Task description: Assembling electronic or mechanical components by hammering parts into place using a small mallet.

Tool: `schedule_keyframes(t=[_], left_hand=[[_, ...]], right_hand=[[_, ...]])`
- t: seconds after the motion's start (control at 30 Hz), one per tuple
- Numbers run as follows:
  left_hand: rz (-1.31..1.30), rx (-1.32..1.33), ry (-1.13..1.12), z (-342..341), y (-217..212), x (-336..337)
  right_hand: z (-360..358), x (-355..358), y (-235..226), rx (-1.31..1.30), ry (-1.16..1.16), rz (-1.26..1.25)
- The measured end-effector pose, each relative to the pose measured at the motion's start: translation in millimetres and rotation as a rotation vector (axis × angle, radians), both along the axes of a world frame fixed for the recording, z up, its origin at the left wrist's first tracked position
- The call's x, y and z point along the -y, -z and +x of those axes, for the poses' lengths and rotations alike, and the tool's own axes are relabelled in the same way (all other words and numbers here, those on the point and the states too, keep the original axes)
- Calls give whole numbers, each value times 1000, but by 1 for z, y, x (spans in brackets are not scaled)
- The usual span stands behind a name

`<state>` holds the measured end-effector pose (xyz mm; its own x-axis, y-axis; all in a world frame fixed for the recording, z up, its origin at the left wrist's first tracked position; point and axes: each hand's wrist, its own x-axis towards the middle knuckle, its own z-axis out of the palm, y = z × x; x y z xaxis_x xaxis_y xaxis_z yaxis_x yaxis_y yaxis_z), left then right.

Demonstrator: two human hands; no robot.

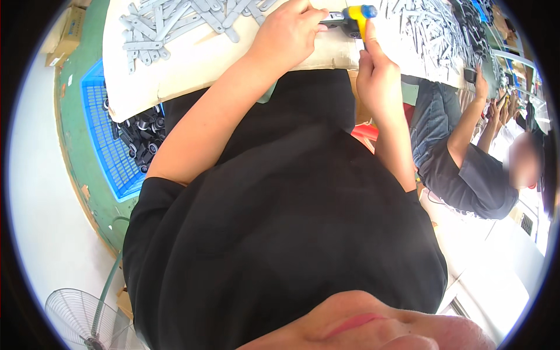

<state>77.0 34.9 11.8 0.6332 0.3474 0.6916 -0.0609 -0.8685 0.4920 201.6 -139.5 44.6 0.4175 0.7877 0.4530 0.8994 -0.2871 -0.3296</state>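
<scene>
At the table's front part, my left hand (287, 36) is closed with its fingertips on a flat grey metal strip (333, 18). A dark part (352, 29) sits at the strip's right end, partly covered by the hammer. My right hand (379, 74) grips the handle of a small mallet, its index finger stretched along the handle. The mallet (361, 12) has a yellow body and blue ends, and its head is over the dark part. Whether the head touches it, I cannot tell.
Loose grey strips (175, 26) lie heaped at the table's left, with another heap (423, 35) to the right. A blue crate (96, 116) of black wheeled parts (146, 137) stands lower left, a fan (87, 318) below it. A co-worker (475, 169) sits at right.
</scene>
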Motion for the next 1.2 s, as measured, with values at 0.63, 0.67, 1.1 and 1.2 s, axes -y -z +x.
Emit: schedule_keyframes(t=[0.63,0.67,1.1,1.2], left_hand=[[-73,11,28,2,0,1],[-71,-10,24,1,1,0],[-97,-6,31,1,-1,-2],[-100,11,39,4,1,1]], right_hand=[[-2,6,-1,110,20,-72],[-2,10,-16,-31,66,-68],[-9,16,-32,-371,-12,457],[8,5,-14,238,18,-90]])
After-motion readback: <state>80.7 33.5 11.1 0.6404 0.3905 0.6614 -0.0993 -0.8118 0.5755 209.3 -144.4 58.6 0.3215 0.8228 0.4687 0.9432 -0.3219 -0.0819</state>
